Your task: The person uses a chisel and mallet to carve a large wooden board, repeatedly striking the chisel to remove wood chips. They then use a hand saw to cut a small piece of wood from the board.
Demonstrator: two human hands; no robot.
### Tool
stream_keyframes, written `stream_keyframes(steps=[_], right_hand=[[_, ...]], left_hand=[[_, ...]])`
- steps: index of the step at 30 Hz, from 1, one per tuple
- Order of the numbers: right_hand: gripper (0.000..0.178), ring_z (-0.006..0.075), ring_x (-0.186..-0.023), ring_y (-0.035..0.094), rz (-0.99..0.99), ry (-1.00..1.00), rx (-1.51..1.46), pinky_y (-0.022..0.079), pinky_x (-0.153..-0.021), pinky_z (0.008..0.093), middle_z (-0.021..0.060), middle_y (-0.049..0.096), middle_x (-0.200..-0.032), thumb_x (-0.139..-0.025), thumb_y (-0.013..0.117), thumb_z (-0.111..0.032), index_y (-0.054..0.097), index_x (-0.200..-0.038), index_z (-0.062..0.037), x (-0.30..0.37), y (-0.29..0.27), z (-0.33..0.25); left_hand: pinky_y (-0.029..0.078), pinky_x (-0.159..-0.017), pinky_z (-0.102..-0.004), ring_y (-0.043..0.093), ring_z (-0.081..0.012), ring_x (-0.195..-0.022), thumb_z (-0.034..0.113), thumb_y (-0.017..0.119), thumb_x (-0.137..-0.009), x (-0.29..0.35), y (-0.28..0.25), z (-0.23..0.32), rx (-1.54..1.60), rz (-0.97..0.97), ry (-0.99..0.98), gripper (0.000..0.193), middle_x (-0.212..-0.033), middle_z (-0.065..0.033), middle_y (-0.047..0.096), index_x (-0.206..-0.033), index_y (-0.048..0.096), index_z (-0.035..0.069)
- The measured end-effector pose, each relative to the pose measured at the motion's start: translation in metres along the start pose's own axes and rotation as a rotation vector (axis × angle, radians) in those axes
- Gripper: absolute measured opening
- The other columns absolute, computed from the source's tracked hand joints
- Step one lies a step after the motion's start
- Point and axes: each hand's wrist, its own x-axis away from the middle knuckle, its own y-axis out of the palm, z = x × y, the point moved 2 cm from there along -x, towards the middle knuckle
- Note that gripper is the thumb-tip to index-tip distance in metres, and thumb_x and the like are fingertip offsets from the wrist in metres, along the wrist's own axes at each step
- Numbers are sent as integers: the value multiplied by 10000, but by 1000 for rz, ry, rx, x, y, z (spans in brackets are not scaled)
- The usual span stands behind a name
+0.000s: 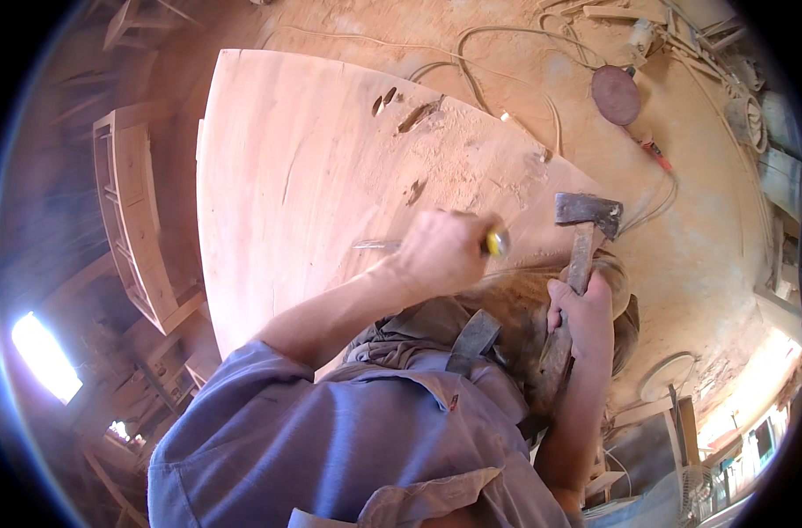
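My left hand [445, 253] is closed around a chisel; the yellow butt of its handle [497, 241] shows on the right, and its metal blade [376, 245] points left over a large pale wooden slab [278, 132]. My right hand [584, 310] grips the wooden handle of a hatchet [588, 213]. The hatchet's dark steel head is raised above the slab's right corner. Dark hollows and cracks [421, 114] mark the slab's far part, with wood shavings [471, 150] scattered beside them. Whether the chisel's tip touches the wood, I cannot tell.
Sawdust covers the floor [691, 264]. A round sanding disc [616, 94] and a red tool [657, 156] lie at the far right among cables [480, 29]. At the left stands a wooden cabinet frame [137, 216]; buckets [779, 180] and scrap wood line the right.
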Motion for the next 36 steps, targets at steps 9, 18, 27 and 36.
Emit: stream_keyframes(steps=[9,18,27,36], right_hand=[[205,117,-497,567,-127,153,128,455,-452,278,51,585,-727,-911,689,-44,530,-1030,6,-16,-4,-19],[288,296,-607,657,-255,-172,472,519,-601,396,142,616,-696,-858,733,-114,550,-1038,17,-80,23,-54],[262,433,-688,665,-214,-252,665,497,-617,477,214,640,-726,-882,695,-104,523,-1056,-7,-115,90,-110],[286,420,-668,669,19,-487,1288,510,-598,507,197,651,-730,-922,665,-165,484,-1090,-21,-102,125,-104]], left_hand=[[415,-896,-487,520,-345,-1007,221,762,-818,-50,-68,-147,-555,724,-51,434,-1093,-140,582,-1204,661,50],[376,-1002,-501,495,-385,-1114,129,763,-724,-56,-63,-171,-424,827,-42,529,-1204,-172,561,-1223,634,10],[383,-988,-490,511,-370,-1088,116,765,-683,-56,-69,-168,-400,795,-50,539,-1187,-163,575,-1193,637,0],[388,-971,-488,505,-373,-1086,91,755,-686,-56,-77,-168,-350,796,-8,521,-1184,-152,575,-1192,642,41]])
